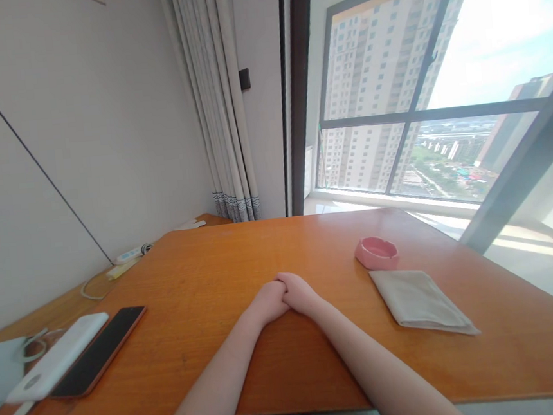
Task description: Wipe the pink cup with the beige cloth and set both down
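My left hand point(269, 300) and my right hand point(299, 292) are clasped together on the wooden table point(242, 256), near the middle of the view. The fingers of both are closed and pressed into each other, partly hidden by the clasp. No object shows between them. To the right of my hands lies a folded light grey cloth point(420, 299). Just behind the cloth sits a pink ashtray point(376, 253) with notches in its rim. Both are apart from my hands.
At the left, a black phone point(100, 352) lies beside a white power bank point(60, 355) with a cable point(23, 410) plugged in. A power strip point(128, 254) rests by the left wall. Beyond the table are a curtain point(222, 109) and a large window point(408, 116).
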### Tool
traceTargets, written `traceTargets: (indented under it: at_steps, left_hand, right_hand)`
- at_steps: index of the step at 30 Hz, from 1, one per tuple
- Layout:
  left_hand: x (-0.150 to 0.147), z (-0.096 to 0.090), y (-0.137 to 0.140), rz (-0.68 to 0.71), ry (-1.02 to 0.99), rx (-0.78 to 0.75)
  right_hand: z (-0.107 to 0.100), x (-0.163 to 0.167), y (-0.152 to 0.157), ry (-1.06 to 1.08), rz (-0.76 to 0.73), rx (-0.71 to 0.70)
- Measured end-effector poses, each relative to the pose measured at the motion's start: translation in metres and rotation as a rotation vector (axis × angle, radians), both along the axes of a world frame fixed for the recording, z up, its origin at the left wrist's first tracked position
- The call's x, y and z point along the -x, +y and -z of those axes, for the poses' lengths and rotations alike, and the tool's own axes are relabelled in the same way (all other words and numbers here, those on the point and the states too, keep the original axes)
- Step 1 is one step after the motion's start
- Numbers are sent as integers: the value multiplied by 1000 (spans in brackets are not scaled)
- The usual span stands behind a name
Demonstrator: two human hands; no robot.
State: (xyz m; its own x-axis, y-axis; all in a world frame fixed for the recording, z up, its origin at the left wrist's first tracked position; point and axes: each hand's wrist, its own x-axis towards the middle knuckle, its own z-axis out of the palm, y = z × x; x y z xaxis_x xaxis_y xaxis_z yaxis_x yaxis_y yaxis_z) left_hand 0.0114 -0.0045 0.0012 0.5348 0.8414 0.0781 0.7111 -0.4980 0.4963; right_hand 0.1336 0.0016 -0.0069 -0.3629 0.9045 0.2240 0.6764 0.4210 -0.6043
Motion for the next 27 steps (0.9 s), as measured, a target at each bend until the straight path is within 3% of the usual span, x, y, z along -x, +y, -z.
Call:
traceTargets:
  at_steps: [7, 9, 13, 16, 18, 21, 24, 27]
  left_hand:
    - [0, 2, 2, 8, -17, -4]
    - [1, 0, 3, 21, -46, -15]
    - [2, -1, 5, -26, -83, -58]
    - [3, 0, 5, -66, -129, -26]
    - [4, 0, 6, -65, -126, 1]
    - [3, -1, 5, -51, -70, 4]
    - [2, -2, 4, -50, -50, 2]
    - [1, -2, 3, -31, -59, -4]
  right_hand:
    - [-1, -2, 1, 11, -25, 37]
    - [-1, -5, 2, 32, 28, 30]
    - [-1, -14, 8, 42, 293, -103]
    - [-8, -31, 12, -13, 381, -229]
    - [-19, -52, 14, -50, 472, -362]
    - [-35, -96, 13, -78, 760, -526]
    - [-37, -143, 10, -100, 1080, -474]
    - [-26, -173, 10, -125, 1265, -277]
